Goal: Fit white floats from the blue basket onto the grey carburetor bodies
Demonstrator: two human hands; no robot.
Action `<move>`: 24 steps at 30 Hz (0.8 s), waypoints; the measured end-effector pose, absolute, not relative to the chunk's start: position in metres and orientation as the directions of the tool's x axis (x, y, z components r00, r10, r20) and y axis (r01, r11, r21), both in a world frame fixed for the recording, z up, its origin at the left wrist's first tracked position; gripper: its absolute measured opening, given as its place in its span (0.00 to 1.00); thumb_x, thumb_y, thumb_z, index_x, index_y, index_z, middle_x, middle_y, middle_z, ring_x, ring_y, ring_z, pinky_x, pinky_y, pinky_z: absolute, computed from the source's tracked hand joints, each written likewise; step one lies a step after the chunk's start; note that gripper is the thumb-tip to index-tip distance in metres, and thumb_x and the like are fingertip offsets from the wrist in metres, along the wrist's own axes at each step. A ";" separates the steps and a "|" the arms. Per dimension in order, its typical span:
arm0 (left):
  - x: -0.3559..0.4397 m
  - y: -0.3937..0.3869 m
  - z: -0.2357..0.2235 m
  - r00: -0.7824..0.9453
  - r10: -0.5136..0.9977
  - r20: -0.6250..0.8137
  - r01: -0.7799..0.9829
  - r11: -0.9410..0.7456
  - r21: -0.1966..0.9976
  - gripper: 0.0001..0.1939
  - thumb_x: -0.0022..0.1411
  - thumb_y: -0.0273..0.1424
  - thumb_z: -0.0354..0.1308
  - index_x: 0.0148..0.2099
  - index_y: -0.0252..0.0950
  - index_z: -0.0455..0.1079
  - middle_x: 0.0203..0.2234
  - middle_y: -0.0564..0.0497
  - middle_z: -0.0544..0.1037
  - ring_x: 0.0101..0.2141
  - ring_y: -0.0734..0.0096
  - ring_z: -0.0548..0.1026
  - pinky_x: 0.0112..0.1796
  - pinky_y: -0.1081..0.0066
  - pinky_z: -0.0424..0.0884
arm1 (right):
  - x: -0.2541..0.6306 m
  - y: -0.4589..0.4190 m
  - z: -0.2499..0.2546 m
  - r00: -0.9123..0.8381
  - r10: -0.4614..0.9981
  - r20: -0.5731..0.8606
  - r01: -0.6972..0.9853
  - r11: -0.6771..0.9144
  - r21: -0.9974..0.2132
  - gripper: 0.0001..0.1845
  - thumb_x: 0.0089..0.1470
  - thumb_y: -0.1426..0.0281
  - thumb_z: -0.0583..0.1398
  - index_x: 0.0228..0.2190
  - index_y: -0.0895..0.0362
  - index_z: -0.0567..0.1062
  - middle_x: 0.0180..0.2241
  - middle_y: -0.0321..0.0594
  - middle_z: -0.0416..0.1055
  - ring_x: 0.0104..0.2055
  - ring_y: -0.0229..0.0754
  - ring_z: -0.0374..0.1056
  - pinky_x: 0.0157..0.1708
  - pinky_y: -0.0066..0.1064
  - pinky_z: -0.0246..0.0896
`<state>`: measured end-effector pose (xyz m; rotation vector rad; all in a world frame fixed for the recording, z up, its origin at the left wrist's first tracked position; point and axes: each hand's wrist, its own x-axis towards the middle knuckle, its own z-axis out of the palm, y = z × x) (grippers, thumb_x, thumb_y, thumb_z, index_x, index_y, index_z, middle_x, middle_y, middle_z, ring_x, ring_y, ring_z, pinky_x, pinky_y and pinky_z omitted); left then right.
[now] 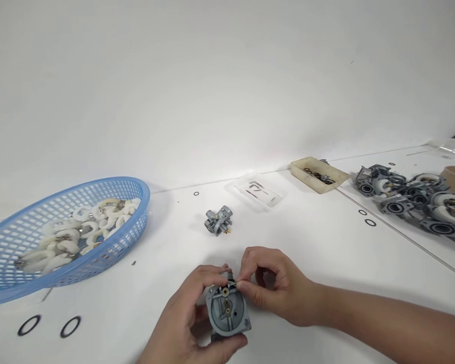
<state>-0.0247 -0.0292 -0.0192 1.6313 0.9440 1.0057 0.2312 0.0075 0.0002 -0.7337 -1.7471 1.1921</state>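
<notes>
My left hand (pixel 197 316) is wrapped round a grey metal carburetor body (pixel 229 316), fingers on its far side and thumb along the near edge. The open bowl side faces up, with brass jets showing in its middle. At the body's far edge, my right hand (pixel 269 280) is closed in a pinch between thumb and forefinger. A thin, pale, pin-like piece (pixel 233 284) shows at those fingertips, mostly covered. Just beyond the hands, a second carburetor body (pixel 218 221) lies on the white table.
At left stands a blue plastic basket (pixel 146 202) of white ring-shaped floats (pixel 87 227). A clear tray (pixel 265 205) holds thin pins; a cream tray (pixel 301 167) holds black rings. Carburetors with floats (pixel 417 199) are piled at right. Black rings (pixel 29 325) lie about.
</notes>
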 end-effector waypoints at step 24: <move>-0.140 0.019 0.104 -0.302 0.680 0.668 0.944 0.119 0.306 0.19 0.77 0.40 0.50 0.58 0.34 0.74 0.52 0.36 0.82 0.50 0.39 0.82 0.62 0.34 0.73 | 0.228 0.011 -0.005 -0.415 0.860 0.296 0.123 0.376 -0.919 0.17 0.65 0.55 0.70 0.33 0.56 0.81 0.31 0.37 0.76 0.28 0.35 0.59 0.28 0.29 0.52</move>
